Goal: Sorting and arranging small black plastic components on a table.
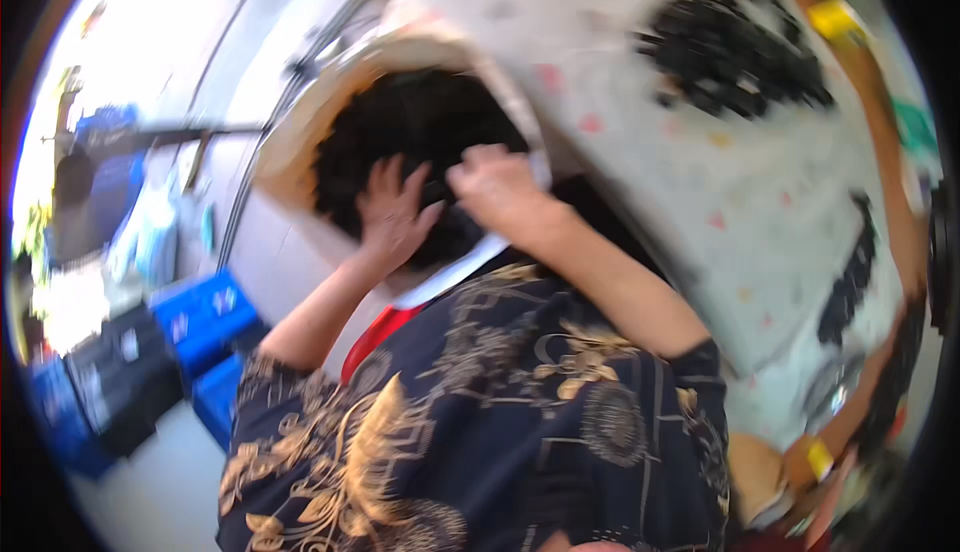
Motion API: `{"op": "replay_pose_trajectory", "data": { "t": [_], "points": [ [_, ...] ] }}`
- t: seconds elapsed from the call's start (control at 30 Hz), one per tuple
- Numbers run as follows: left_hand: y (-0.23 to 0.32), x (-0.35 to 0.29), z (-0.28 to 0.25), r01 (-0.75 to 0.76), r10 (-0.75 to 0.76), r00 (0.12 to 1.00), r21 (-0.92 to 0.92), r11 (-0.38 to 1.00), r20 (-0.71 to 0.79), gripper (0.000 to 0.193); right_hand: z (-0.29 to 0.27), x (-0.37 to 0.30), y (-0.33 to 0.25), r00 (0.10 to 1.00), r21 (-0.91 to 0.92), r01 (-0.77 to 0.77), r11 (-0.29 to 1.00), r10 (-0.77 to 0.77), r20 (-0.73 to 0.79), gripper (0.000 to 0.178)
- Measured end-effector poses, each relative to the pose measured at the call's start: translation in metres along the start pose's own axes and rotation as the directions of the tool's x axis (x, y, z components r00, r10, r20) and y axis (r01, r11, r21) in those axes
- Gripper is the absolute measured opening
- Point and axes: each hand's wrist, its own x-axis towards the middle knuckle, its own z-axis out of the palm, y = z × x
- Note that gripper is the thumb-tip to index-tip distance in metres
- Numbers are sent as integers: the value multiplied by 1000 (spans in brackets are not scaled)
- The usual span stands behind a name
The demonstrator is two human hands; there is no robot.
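In front of me stands a large pale sack-like container (pixel 285 152) with a wide round mouth. Its inside holds a heap of small black pieces (pixel 420 112), too blurred to tell their kind. My left hand (pixel 395 214) lies over the heap with its fingers spread. Beside it, inside the rim, my right hand (pixel 497 190) has its fingers curled closed; whatever may be in them is hidden from view.
On the right is a table under a pale patterned cover (pixel 640 172). A pile of black pieces (pixel 735 47) lies at its far end, and a narrower black strip of pieces (pixel 850 277) nearer. Blue crates (pixel 205 317) and black crates (pixel 125 372) stand at the left.
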Motion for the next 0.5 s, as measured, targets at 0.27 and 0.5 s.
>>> {"op": "replay_pose_trajectory", "data": {
  "t": [0.27,0.5],
  "points": [
    [35,43,-122,-344,250,886,193,919,391,38,-72,-36,12,936,320,206,925,-91,-340,20],
    [154,135,-150,-658,695,718,-352,665,-30,41,-135,-155,58,592,563,-224,796,570,-570,19]
  ]
}}
